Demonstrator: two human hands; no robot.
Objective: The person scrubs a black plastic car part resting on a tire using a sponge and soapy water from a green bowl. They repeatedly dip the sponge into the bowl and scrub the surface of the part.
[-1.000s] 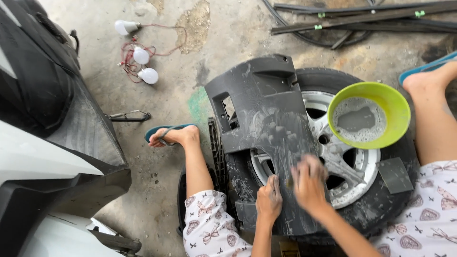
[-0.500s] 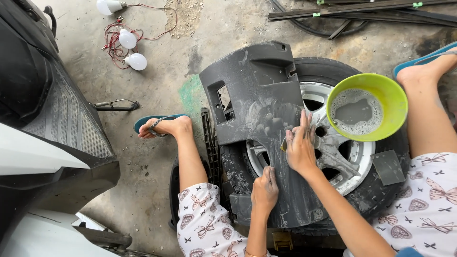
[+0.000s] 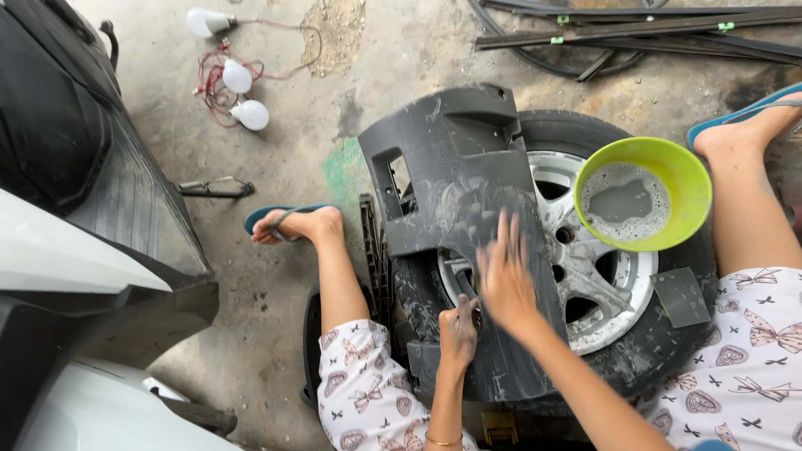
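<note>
Right hand slid up wet panel, over concrete floor.

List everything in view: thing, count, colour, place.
plastic panel: 1, dark grey, wet, lying across the wheel
wheel: 1, black tyre, silver rim, flat on the floor
bowl: 1, lime green, soapy water, on the wheel
small square pad: 1, grey, on the tyre
light bulbs: 3, white, red wires, top left
metal strips: several, dark, top right
vehicle body: black and white, left edge
left hand: on the panel's lower edge
right hand: flat on the panel, blurred
</note>
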